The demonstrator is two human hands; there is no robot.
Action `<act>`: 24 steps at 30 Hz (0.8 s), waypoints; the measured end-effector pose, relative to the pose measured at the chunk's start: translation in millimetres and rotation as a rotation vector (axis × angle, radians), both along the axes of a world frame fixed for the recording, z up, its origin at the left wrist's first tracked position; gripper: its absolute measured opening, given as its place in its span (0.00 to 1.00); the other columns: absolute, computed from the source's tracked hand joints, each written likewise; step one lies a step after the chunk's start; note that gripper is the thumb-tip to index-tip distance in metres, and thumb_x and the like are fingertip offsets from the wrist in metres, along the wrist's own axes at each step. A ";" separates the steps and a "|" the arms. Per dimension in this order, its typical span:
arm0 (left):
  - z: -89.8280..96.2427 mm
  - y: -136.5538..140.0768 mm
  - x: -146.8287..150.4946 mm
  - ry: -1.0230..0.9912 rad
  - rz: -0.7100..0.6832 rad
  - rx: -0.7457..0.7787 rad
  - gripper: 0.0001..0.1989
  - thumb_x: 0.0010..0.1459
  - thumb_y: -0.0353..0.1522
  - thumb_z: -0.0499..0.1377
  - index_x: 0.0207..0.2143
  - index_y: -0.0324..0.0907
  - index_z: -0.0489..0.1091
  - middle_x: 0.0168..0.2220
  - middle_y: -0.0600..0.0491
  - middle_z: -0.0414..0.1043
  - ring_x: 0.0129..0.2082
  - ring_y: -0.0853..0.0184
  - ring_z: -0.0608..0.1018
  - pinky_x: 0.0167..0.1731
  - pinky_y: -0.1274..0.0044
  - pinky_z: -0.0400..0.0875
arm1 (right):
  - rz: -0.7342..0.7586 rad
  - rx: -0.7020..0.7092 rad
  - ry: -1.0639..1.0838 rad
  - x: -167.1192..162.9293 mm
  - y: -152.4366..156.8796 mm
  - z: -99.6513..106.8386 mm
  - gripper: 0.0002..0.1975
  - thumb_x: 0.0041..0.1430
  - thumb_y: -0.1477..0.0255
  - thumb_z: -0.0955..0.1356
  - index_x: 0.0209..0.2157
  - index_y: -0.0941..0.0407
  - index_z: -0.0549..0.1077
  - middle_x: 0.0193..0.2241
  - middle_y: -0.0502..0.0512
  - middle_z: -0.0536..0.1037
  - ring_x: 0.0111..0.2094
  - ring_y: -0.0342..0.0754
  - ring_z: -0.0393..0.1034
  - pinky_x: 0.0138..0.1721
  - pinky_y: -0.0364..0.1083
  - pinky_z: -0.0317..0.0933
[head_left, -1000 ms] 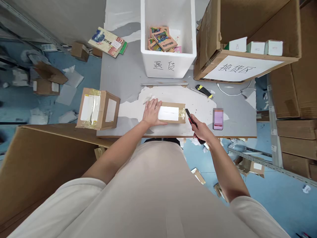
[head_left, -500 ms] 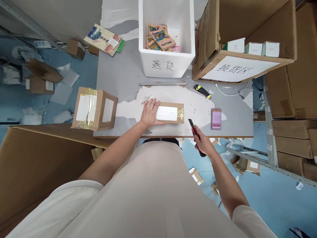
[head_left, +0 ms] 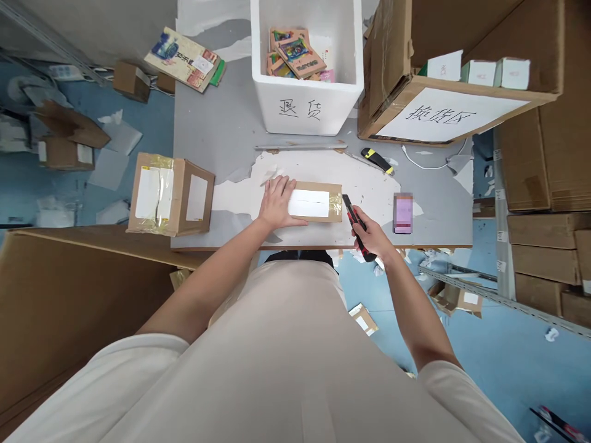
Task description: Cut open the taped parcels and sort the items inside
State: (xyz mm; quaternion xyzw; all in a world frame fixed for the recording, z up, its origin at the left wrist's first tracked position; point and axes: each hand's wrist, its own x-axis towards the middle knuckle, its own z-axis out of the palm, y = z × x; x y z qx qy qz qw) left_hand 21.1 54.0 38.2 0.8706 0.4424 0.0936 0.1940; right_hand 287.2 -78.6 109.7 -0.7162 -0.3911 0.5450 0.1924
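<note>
A small cardboard box (head_left: 318, 187) lies flat on the table near its front edge, with a white label on top and clear tape over its right end. My left hand (head_left: 277, 203) rests spread over the box's left end, fingers apart, pressing on it. In my right hand (head_left: 368, 234) is a black and red utility knife (head_left: 354, 215), fingers wrapped round its handle. The knife's tip is right beside the taped right end of the box; whether it touches cannot be made out.
A white foam bin (head_left: 305, 111) with several booklets stands at the back. Right of it is a large open carton (head_left: 392, 117). A taped box (head_left: 180, 197) sits left. A yellow-black cutter (head_left: 377, 160), a phone (head_left: 403, 213) and a book (head_left: 182, 58) lie on the table (head_left: 221, 123).
My right hand has brought the knife left and up to the box's right end. My left hand still rests on the box. The whole view has shifted slightly.
</note>
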 end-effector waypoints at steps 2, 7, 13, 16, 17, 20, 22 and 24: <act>0.0 0.2 -0.1 -0.002 -0.002 0.001 0.63 0.32 0.61 0.65 0.65 0.36 0.51 0.64 0.35 0.53 0.65 0.40 0.53 0.64 0.53 0.39 | -0.015 0.003 0.009 2.0 -1.2 0.1 0.32 0.63 0.65 0.60 0.67 0.45 0.47 0.28 0.46 0.68 0.17 0.39 0.67 0.20 0.42 0.66; 0.7 0.7 -0.5 -0.004 -0.004 -0.006 0.63 0.33 0.61 0.65 0.65 0.36 0.51 0.64 0.35 0.53 0.65 0.40 0.53 0.64 0.53 0.39 | 0.039 -0.008 -0.038 3.6 4.1 3.0 0.31 0.64 0.66 0.60 0.67 0.44 0.48 0.28 0.46 0.69 0.17 0.39 0.67 0.22 0.43 0.68; 1.9 -0.3 0.4 0.004 0.004 -0.003 0.62 0.33 0.60 0.65 0.65 0.36 0.51 0.63 0.35 0.54 0.65 0.41 0.53 0.64 0.54 0.39 | 0.207 -0.067 -0.380 -11.2 12.3 21.6 0.29 0.65 0.69 0.57 0.67 0.46 0.49 0.26 0.49 0.74 0.16 0.41 0.66 0.29 0.45 0.67; 3.6 -1.8 1.4 0.015 0.015 -0.003 0.61 0.34 0.60 0.64 0.65 0.37 0.51 0.63 0.35 0.54 0.65 0.41 0.53 0.64 0.54 0.39 | 0.297 -0.078 -0.523 -20.8 15.5 31.5 0.30 0.66 0.69 0.57 0.68 0.51 0.49 0.23 0.52 0.75 0.19 0.46 0.67 0.33 0.47 0.65; 4.4 -2.2 1.7 0.020 0.018 -0.006 0.61 0.34 0.60 0.64 0.65 0.36 0.51 0.63 0.35 0.54 0.65 0.42 0.53 0.64 0.55 0.39 | 0.323 -0.077 -0.551 -23.2 16.7 34.1 0.30 0.66 0.70 0.57 0.68 0.53 0.49 0.23 0.54 0.75 0.21 0.48 0.68 0.34 0.48 0.65; 6.9 -3.1 2.5 0.033 0.023 -0.024 0.60 0.35 0.59 0.65 0.65 0.36 0.52 0.63 0.35 0.54 0.65 0.41 0.53 0.64 0.54 0.39 | 0.383 -0.079 -0.603 -28.1 19.8 39.9 0.30 0.65 0.71 0.58 0.68 0.56 0.50 0.25 0.58 0.77 0.26 0.52 0.69 0.37 0.49 0.63; 8.3 -3.3 2.8 0.040 0.024 -0.037 0.60 0.35 0.58 0.65 0.65 0.37 0.52 0.63 0.35 0.54 0.65 0.41 0.53 0.64 0.54 0.40 | 0.404 -0.088 -0.623 -30.8 20.7 42.5 0.31 0.64 0.72 0.58 0.67 0.58 0.50 0.26 0.60 0.77 0.27 0.53 0.70 0.37 0.49 0.62; 9.3 -3.2 2.8 0.042 0.025 -0.042 0.59 0.35 0.58 0.66 0.64 0.37 0.52 0.63 0.35 0.54 0.65 0.40 0.53 0.63 0.53 0.41 | 0.416 -0.102 -0.643 -33.6 19.9 44.4 0.31 0.64 0.72 0.57 0.67 0.58 0.50 0.26 0.61 0.76 0.28 0.54 0.70 0.36 0.49 0.62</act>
